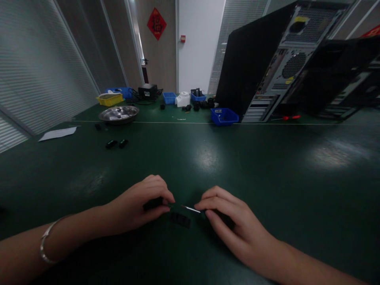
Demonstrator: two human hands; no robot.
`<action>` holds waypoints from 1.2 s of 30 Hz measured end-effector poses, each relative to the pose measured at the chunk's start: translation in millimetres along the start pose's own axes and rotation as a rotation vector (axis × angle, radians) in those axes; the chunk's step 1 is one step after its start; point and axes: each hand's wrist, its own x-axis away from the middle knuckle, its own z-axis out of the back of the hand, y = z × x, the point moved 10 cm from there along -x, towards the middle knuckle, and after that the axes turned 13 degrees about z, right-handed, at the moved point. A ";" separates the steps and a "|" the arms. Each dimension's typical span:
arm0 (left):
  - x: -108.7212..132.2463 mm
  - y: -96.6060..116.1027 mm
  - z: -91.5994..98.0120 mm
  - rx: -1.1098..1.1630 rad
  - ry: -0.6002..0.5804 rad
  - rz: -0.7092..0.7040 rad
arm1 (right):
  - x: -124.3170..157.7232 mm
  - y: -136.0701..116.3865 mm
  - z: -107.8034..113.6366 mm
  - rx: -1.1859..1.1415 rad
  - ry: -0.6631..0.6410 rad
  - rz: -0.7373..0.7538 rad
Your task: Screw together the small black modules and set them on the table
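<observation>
My left hand (148,202) is closed, with thumb and fingertips pinching a small green piece (171,206) that looks like a circuit board; the fingers cover most of it. My right hand (228,217) is closed around a slim tool whose bright metal shaft (191,209) points left at the green piece; its handle is hidden in the hand. A narrow gap seems to separate the tool's tip from the left fingertips. Just below them, a flat black rectangular part (180,220) lies on the dark green table (166,158).
Two small black parts (116,144) lie at the left, near a round metal dish (118,114) and a paper sheet (57,133). Farther back are a yellow bin (109,99), a blue bin (225,117) and a white object (182,99). A large computer case (252,67) stands back right.
</observation>
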 end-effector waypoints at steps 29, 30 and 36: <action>5.9 27.9 7.7 0.153 0.071 0.024 | 4.0 -13.1 -6.5 -0.011 -0.026 0.145; 5.4 29.0 6.0 0.186 0.051 0.062 | 4.2 -15.3 -7.9 0.011 -0.035 0.159; 3.6 43.5 -4.4 0.317 0.004 0.126 | 2.6 -19.2 -10.5 0.109 -0.061 0.160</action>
